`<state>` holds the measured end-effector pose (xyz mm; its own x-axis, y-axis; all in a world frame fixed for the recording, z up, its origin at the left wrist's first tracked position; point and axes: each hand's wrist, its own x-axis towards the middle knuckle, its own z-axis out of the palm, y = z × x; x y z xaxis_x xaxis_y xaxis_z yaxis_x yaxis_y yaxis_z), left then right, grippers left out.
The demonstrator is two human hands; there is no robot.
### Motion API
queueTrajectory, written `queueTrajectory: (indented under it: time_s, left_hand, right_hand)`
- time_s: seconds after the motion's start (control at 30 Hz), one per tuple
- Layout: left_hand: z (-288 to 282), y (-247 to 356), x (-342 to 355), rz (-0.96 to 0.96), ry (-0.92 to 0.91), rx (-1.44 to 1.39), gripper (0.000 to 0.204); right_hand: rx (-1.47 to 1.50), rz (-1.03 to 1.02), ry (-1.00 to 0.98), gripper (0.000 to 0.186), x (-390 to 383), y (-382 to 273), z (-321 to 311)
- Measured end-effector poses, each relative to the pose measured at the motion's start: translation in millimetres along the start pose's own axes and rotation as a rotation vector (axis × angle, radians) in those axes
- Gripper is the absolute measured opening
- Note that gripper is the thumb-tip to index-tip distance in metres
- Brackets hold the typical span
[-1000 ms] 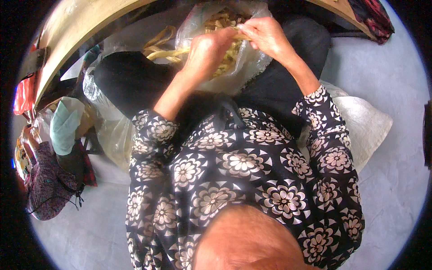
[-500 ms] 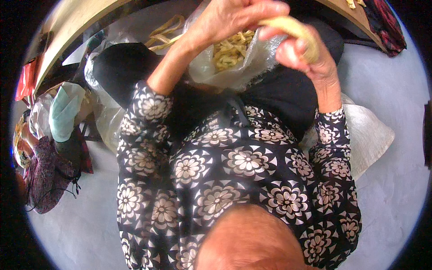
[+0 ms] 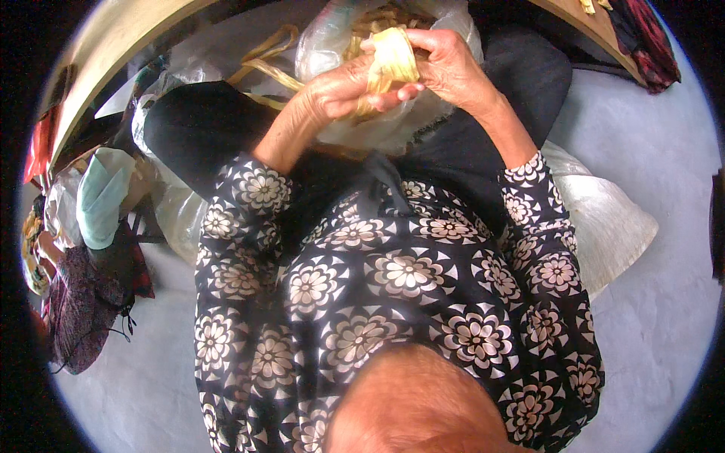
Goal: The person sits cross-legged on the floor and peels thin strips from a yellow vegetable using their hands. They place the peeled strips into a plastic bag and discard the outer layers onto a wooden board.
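Note:
A flat, pale yellow strip (image 3: 394,54), looking like dried plant fibre, is looped over the fingers between my two hands. My left hand (image 3: 341,89) is closed on its lower end, with some fingertips pointing toward the right hand. On the strip's right edge, my right hand (image 3: 455,74) pinches it between thumb and fingers. Beneath the hands a clear plastic bag (image 3: 381,132) lies open in my lap, holding more curled yellowish strips (image 3: 385,18). Longer loose strips (image 3: 268,60) stick out to the left of my left wrist.
A curved wooden edge (image 3: 98,68) arches across the top. At left hang a pale blue cloth (image 3: 104,200), plastic bags and a dark purple knitted thing (image 3: 79,302). A whitish sack (image 3: 608,219) lies on the grey floor (image 3: 664,317) at right. Dark red cloth (image 3: 642,41) hangs at upper right.
My hands have come down and closer together. My right hand has moved left, and the strip, earlier stretched rightward over the right hand, now forms a short loop between both hands.

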<state>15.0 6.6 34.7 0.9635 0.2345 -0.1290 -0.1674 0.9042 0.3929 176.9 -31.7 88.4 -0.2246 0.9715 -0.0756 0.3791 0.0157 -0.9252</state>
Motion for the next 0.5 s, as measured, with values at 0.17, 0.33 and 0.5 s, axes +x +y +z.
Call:
queueTrajectory:
  time_s: [0.17, 0.33, 0.5]
  left_hand:
    - [-10, -5, 8, 0.163, 0.148, 0.037, 0.028]
    - [21, 4, 12, 0.520, 0.569, 0.276, 0.018]
    - [22, 5, 7, 0.559, 0.706, 0.507, 0.021]
  right_hand:
    - [-0.318, -0.306, 0.156, 0.025, 7, 4, -2]
    - [-0.474, -0.306, 0.647, 0.020, 13, 8, 18]
    - [-0.341, 0.030, 0.469, 0.019, 5, -2, 21]
